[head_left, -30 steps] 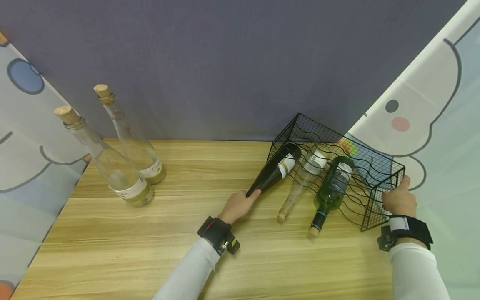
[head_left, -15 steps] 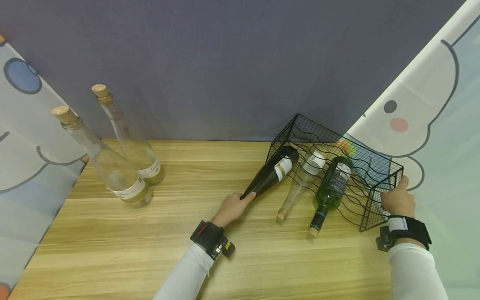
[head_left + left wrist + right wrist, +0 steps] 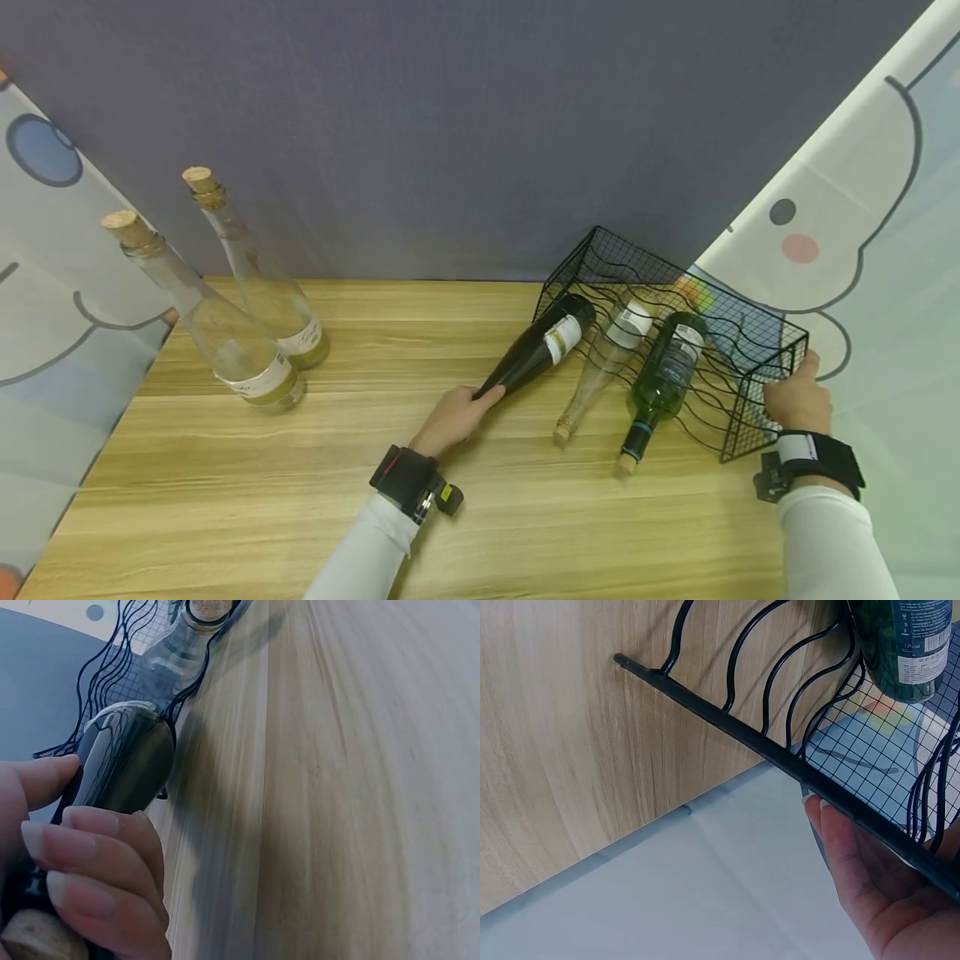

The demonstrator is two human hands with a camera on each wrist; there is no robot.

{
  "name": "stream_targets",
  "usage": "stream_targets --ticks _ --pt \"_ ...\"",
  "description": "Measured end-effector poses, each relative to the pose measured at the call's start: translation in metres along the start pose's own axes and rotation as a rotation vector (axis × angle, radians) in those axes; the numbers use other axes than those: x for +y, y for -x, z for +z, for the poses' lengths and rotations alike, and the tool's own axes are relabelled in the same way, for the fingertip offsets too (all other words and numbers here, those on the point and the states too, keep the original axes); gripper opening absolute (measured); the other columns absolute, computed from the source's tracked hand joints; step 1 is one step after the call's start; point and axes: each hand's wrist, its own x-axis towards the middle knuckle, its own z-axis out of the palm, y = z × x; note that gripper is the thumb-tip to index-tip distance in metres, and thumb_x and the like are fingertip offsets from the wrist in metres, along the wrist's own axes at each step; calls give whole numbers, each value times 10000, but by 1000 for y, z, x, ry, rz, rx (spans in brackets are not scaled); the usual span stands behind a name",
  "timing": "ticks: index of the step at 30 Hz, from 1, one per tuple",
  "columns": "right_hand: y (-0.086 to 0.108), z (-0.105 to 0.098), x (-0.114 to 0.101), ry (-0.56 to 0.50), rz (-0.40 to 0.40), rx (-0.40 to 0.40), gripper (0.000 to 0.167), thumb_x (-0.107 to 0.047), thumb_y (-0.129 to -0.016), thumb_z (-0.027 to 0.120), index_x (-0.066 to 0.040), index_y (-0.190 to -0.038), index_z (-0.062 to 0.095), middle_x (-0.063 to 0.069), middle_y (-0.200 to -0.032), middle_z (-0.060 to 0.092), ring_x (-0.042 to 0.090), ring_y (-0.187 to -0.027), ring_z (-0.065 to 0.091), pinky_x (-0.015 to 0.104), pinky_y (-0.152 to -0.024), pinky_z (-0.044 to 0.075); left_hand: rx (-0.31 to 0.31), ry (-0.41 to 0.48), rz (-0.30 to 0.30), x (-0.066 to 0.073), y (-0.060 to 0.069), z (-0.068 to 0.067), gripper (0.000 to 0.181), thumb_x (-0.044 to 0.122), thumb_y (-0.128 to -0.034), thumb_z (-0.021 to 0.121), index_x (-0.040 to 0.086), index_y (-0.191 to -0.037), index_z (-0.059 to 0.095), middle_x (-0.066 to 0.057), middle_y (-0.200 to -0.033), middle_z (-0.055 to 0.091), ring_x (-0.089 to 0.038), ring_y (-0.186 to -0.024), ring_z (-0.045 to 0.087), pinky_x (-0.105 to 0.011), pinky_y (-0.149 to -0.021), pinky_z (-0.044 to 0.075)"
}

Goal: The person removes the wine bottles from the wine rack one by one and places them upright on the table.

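The dark bottle [image 3: 532, 350] lies aslant, its labelled base end within the wire rack [image 3: 748, 408], its neck pointing toward eight o'clock. The left hand [image 3: 453, 421] has fingers and thumb closed around that neck (a cork [image 3: 45, 935] shows by the palm). Just past three o'clock from the bottle, the right hand [image 3: 798, 404] grips the rack's end frame. The step in hand looks like guiding the bottle along its place while the rack is braced; the next move probably calls for a straight path along its length, without knocking the clear bottle [image 3: 600, 367] near it at three o'clock. Beyond lies the green bottle [image 3: 667, 375]. Well apart at nine, two upright bottles [image 3: 232, 321] stand on the wooden table [image 3: 570, 533]; a grey panel [image 3: 450, 142] rises at twelve, a printed sheet [image 3: 825, 192] at two
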Motion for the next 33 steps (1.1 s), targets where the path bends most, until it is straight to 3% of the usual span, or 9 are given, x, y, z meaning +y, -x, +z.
stream_targets --ticks 10,20,28,33 --pt "-2 1 -1 0 18 9 826 -152 -961 374 -26 -1506 -233 562 -1275 324 670 -1137 408 660 -903 435 17 26 12 -3 8 -6 627 609 -953 506 -2 -902 638 62 -519 381 -93 -429 308 -221 -421 265" --pt "3 0 -3 12 10 7 819 -152 -969 372 -10 -1500 -236 565 -1267 324 673 -1123 409 658 -891 437 13 22 11 -6 15 -20 592 606 -934 545 32 -796 589 57 -509 383 -98 -428 310 -234 -426 251" --pt "-1 -1 -2 10 11 17 827 -141 -954 373 -4 -1503 -230 560 -1208 373 634 -999 494 597 -737 471 7 10 26 -12 21 -27 559 612 -934 541 112 -687 516 65 -471 360 -101 -406 295 -239 -414 233" --pt "1 -1 -1 9 -11 7 829 -145 -955 379 9 -1498 -228 568 -1168 381 624 -951 505 585 -704 468 -1 17 30 -15 23 -29 568 610 -936 541 92 -703 534 65 -473 372 -101 -399 303 -236 -406 238"
